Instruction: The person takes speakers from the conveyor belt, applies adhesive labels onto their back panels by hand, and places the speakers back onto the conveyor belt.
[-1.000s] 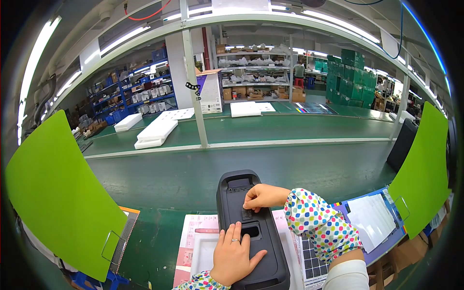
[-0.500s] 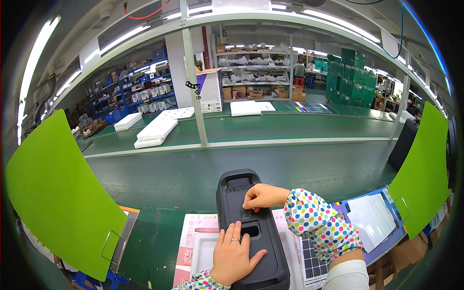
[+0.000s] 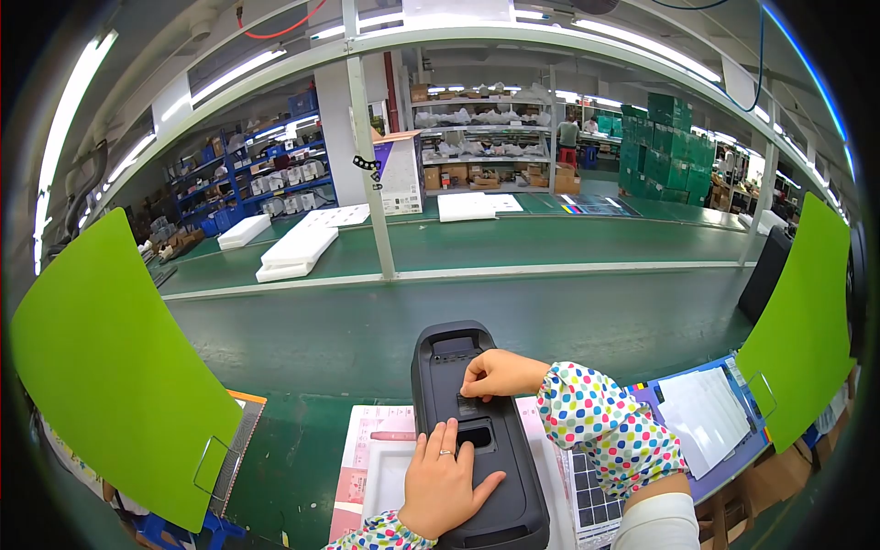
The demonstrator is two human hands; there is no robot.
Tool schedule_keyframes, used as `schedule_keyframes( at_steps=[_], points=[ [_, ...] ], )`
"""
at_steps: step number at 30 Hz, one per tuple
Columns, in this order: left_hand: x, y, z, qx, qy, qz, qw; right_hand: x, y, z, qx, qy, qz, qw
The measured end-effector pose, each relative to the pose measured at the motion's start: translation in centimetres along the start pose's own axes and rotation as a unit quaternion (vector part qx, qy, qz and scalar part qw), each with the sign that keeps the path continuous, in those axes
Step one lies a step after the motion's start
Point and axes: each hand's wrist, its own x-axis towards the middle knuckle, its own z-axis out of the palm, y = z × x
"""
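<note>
A black speaker-like case (image 3: pixel 513 490) with a recessed handle at its far end lies in front of me, its long side pointing away. Flat on its surface, fingers stretched and thumb apart, rests my left hand (image 3: pixel 446 484); it wears a ring. Just beyond those fingers is a rectangular opening (image 3: pixel 476 437) in the case. My right hand (image 3: pixel 502 374) is pinched closed over a small patch of fine print or slots above that opening. Whatever its fingertips hold, if anything, is hidden. Under the case are a white tray (image 3: pixel 390 477) and a pink printed box (image 3: pixel 352 486).
Green panels stand at left (image 3: pixel 119 367) and right (image 3: pixel 807 321). White sheets (image 3: pixel 704 417) lie on a purple printed board at right, and a gridded sheet (image 3: pixel 594 495) is beside the case. Beyond a metal frame (image 3: pixel 371 165), white foam blocks (image 3: pixel 298 249) sit on a green bench.
</note>
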Motion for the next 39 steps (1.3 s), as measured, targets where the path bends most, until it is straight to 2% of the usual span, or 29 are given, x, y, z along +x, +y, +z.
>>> schedule_keyframes(
  at_steps=[7, 9, 12, 15, 19, 25, 31, 34, 39],
  points=[
    [1.5, -0.2, -0.5, 0.012, 0.018, -0.003, 1.0, -0.4, -0.1, 0.1, -0.045, 0.017, -0.007, 0.999],
    [2.3, -0.5, -0.6, 0.028, -0.004, -0.008, 1.0, -0.3, 0.2, 0.2, -0.044, 0.021, -0.015, 0.999],
    [2.9, -1.0, -0.1, 0.052, -0.005, -0.001, 0.999, -0.7, 0.2, 1.1, -0.075, 0.085, -0.07, 0.991],
    [3.2, -1.5, 0.4, 0.062, 0.018, 0.016, 0.998, -0.5, 1.5, 2.4, -0.15, 0.173, -0.159, 0.96],
    [3.3, -1.4, 0.5, 0.067, 0.032, 0.021, 0.997, -1.9, 1.3, 4.2, -0.178, 0.261, -0.18, 0.931],
    [3.4, -1.3, 0.3, 0.065, -0.001, 0.011, 0.998, -2.9, 1.3, 5.4, -0.275, 0.329, -0.228, 0.874],
    [3.4, -1.2, 0.2, 0.062, 0.0, 0.009, 0.998, -3.3, 1.6, 6.4, -0.342, 0.353, -0.222, 0.842],
    [3.4, -1.2, 0.1, 0.057, 0.0, 0.008, 0.998, -3.9, 1.0, 6.4, -0.325, 0.369, -0.203, 0.847],
    [2.9, -2.0, -1.1, -0.009, -0.018, 0.018, 1.0, -4.2, 2.1, 5.6, -0.296, 0.323, -0.238, 0.867]
  ],
)
